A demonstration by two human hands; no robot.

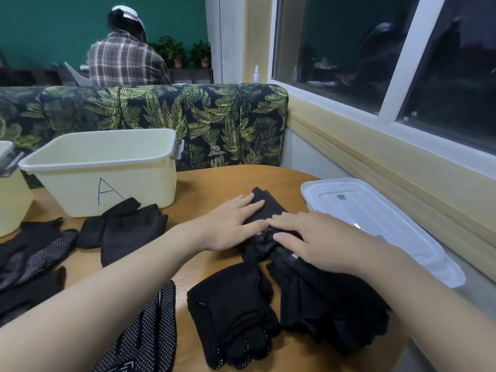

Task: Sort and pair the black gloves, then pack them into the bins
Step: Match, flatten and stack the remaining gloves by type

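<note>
Both hands lie flat on a long black glove (268, 205) stretched across the middle of the wooden table (214, 181). My left hand (233, 224) presses its upper part with fingers spread. My right hand (311, 240) presses its lower part beside a small white label. More black gloves lie around: a dotted pair (236, 318) and a frilled one (330, 310) near me, a dotted glove (145, 336) at the bottom, a plain pair (123, 226) by the cream bin marked A (107, 170), and a heap (29, 261) at left.
A second cream bin (10, 194) stands at the far left edge. A clear plastic lid (381, 224) rests on the right by the window sill. A leaf-patterned sofa back (166, 116) rises behind the table. Another person in a plaid shirt (123, 60) sits beyond it.
</note>
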